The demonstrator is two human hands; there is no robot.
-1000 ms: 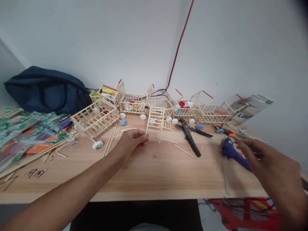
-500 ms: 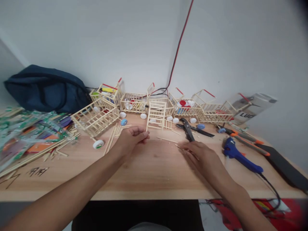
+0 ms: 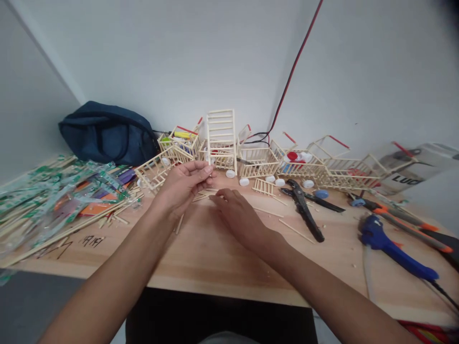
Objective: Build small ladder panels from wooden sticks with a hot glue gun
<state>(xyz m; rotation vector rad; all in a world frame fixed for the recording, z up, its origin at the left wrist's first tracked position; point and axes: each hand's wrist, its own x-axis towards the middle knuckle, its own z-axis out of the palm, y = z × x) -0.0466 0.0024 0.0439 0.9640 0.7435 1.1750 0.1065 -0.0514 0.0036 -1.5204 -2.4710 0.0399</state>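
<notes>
My left hand (image 3: pixel 184 184) pinches the lower left end of a ladder-like frame (image 3: pixel 221 129) of thin wooden sticks, held upright above the table. Just below and to the right, my right hand (image 3: pixel 234 210) is low over the table, fingers stretched toward loose sticks (image 3: pixel 201 195). Its fingertips are beside these sticks; I see nothing held in them. Behind the frame stand several small stick carts with red handles, such as one cart (image 3: pixel 263 155) with white wheels. Another stick basket (image 3: pixel 152 172) is partly hidden by my left hand.
Black pliers (image 3: pixel 306 210) lie right of my right hand. Farther right are a blue glue gun (image 3: pixel 390 248) and orange-handled tools (image 3: pixel 412 222). Plastic wrappers and sticks (image 3: pixel 89 186) pile up at left, before a dark blue bag (image 3: pixel 107 134). A red and black cable (image 3: pixel 297 62) runs down the wall.
The stick frame has been raised upright by my left hand. My right hand has left the area by the pliers and moved left to the loose sticks. The view has turned slightly left.
</notes>
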